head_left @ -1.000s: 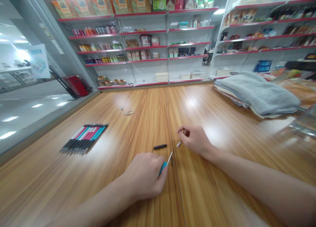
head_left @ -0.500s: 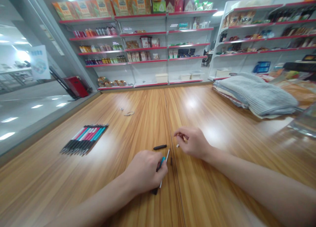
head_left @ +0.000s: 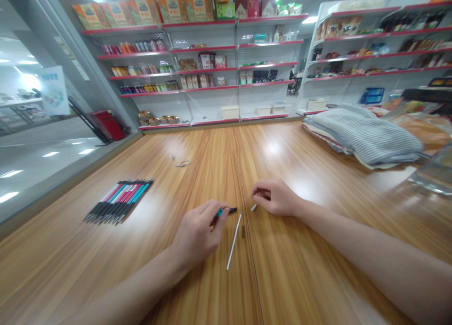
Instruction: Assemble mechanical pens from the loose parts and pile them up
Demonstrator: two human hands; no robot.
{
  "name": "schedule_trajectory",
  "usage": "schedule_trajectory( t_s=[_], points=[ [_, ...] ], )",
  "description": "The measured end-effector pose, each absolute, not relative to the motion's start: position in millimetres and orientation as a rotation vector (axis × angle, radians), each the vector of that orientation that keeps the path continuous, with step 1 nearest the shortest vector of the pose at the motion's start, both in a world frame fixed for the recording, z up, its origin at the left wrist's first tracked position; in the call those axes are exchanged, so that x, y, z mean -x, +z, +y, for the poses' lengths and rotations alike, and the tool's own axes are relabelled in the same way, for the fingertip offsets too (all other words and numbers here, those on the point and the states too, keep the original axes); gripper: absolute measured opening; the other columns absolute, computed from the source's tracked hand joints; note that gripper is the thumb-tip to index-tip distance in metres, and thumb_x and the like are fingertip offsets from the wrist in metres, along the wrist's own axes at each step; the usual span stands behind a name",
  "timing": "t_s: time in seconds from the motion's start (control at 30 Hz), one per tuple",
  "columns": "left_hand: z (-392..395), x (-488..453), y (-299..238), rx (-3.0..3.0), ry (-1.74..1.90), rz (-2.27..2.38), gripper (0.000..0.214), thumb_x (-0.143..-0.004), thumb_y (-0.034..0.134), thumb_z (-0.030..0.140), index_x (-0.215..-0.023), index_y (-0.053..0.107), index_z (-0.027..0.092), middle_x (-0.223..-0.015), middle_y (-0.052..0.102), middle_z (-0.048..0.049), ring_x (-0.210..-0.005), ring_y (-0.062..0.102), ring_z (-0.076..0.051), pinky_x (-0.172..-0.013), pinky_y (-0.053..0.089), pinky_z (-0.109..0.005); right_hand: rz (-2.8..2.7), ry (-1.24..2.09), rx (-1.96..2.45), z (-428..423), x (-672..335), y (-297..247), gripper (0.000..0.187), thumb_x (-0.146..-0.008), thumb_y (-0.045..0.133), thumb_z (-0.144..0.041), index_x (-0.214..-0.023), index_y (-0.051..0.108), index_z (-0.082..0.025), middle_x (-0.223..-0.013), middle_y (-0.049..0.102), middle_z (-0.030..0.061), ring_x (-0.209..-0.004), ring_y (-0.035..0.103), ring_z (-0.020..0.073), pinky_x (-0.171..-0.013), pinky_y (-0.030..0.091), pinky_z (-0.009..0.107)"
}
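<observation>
My left hand [head_left: 199, 228] is closed around a blue pen barrel [head_left: 219, 212], most of it hidden by the fingers. Just beyond its fingertips lies a black tubular pen piece [head_left: 233, 210]; whether they touch it I cannot tell. A thin white pen refill [head_left: 233, 244] rests on the wood to the right of that hand, with a small dark piece [head_left: 243, 231], perhaps a spring, beside it. Over the table my right hand [head_left: 275, 196] has its fingers curled, and their contents are hidden. Close below its fingertips is a small whitish piece [head_left: 254, 207].
A row of assembled pens [head_left: 118, 201] in blue, red and white lies at the left. Farther back are a thin loop [head_left: 183, 163] and a tiny metal bit [head_left: 173, 157]. Folded striped cloth [head_left: 367, 134] sits at the right, near a clear container [head_left: 436, 172]. Stocked shelves stand behind the table [head_left: 169, 292].
My left hand has moved left and away from me with the blue barrel, up to the black piece. The refill is now uncovered. My right hand has shifted slightly.
</observation>
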State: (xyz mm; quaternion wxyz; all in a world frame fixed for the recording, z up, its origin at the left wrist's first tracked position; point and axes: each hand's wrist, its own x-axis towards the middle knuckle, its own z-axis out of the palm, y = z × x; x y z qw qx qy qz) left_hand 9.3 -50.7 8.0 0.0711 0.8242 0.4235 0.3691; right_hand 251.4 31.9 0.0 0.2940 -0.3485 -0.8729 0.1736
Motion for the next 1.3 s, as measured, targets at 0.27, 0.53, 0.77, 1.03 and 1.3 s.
schedule_trajectory(
  t_s=[0.27, 0.53, 0.77, 1.03, 1.3],
  points=[
    [-53.0, -8.5, 15.0, -2.528, 0.876, 1.317, 0.009, -0.090, 0.048, 0.024, -0.091, 0.054, 0.017, -0.079, 0.055, -0.0017, -0.068, 0.051, -0.013, -0.062, 0.038, -0.026, -2.582, -0.037, 0.630, 0.5, -229.6, 8.9, 0.014, -0.087, 0.051, -0.019, -0.093, 0.063, -0.020, -0.082, 0.060, 0.0028, -0.076, 0.053, 0.0150, -0.064, 0.035, 0.027],
    [-40.4, -0.9, 10.0, -2.561, 0.711, 1.560, 0.014, -0.090, 0.047, 0.032, -0.089, 0.054, 0.019, -0.084, 0.056, -0.0026, -0.072, 0.053, -0.015, -0.064, 0.040, -0.028, -2.552, -0.040, 0.729, 0.2, -227.0, 6.8, 0.017, -0.092, 0.046, -0.020, -0.093, 0.063, -0.019, -0.082, 0.058, 0.0040, -0.080, 0.052, 0.0156, -0.067, 0.038, 0.027],
    [-36.2, 4.3, 6.8, -2.599, 0.623, 1.456, 0.012, -0.091, 0.044, 0.023, -0.093, 0.055, 0.019, -0.087, 0.057, -0.0040, -0.079, 0.056, -0.017, -0.069, 0.043, -0.028, -2.441, 0.031, 0.809, -2.0, -225.5, 9.9, 0.016, -0.092, 0.050, -0.027, -0.098, 0.062, -0.019, -0.088, 0.059, 0.0057, -0.086, 0.054, 0.0175, -0.073, 0.042, 0.028],
    [-39.9, 2.4, 2.6, -2.602, 0.940, 1.053, 0.011, -0.093, 0.044, 0.019, -0.098, 0.053, 0.017, -0.082, 0.057, -0.0036, -0.071, 0.054, -0.013, -0.064, 0.041, -0.023, -2.433, 0.019, 0.477, -6.7, -227.2, 13.1, 0.017, -0.090, 0.050, -0.020, -0.103, 0.060, -0.020, -0.087, 0.063, 0.0050, -0.081, 0.056, 0.0165, -0.068, 0.042, 0.028],
    [-37.3, 3.3, 1.0, -2.573, 0.890, 1.035, 0.010, -0.092, 0.047, 0.020, -0.099, 0.054, 0.017, -0.082, 0.058, -0.0024, -0.072, 0.054, -0.012, -0.065, 0.040, -0.023, -2.376, 0.140, 0.417, -10.1, -224.5, 11.8, 0.015, -0.089, 0.053, -0.023, -0.104, 0.059, -0.020, -0.088, 0.065, 0.0049, -0.081, 0.058, 0.0160, -0.071, 0.045, 0.028]
  ],
)
